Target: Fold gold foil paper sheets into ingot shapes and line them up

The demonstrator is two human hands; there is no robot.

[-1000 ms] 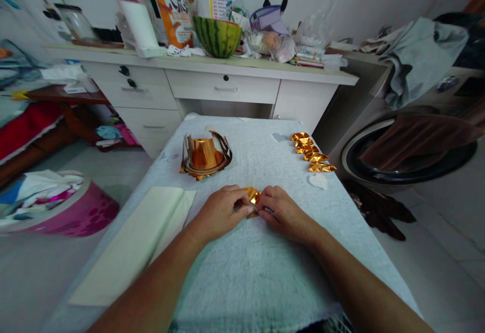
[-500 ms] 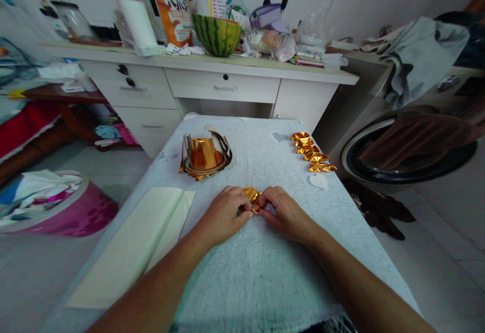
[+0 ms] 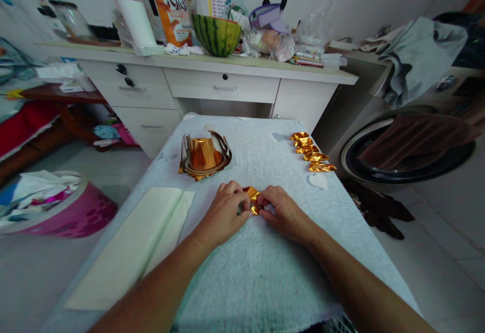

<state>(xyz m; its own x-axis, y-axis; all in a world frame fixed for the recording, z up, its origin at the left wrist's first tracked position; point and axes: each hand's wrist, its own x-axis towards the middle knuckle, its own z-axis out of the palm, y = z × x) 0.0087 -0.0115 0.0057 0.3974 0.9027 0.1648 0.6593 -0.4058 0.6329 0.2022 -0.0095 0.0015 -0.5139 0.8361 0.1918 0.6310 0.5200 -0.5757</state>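
Note:
Between my hands, over the middle of the cloth-covered table, is a piece of shiny gold foil [image 3: 254, 196]. My left hand [image 3: 228, 210] pinches its left side between thumb and fingers. On the right side my right hand [image 3: 279, 210] grips the foil with thumb and forefinger. Beyond my left hand stands a bundle of gold and brown foil sheets [image 3: 204, 155], curled upright. Several folded gold foil pieces [image 3: 312, 153] lie in a row near the table's right edge. A cream paper sheet [image 3: 132, 244] lies at the left, partly under my left forearm.
A pink bin [image 3: 83, 209] full of waste stands left of the table [image 3: 265, 272]. Behind is a white desk [image 3: 223, 83] with a watermelon half [image 3: 215, 35] and an orange packet [image 3: 172, 7]. At the right is a washing machine [image 3: 364, 153] with cloths on it.
The foil between my fingers has changed shape slightly, with a narrower middle. My left fingers have shifted a little up and left. My right hand has hardly moved.

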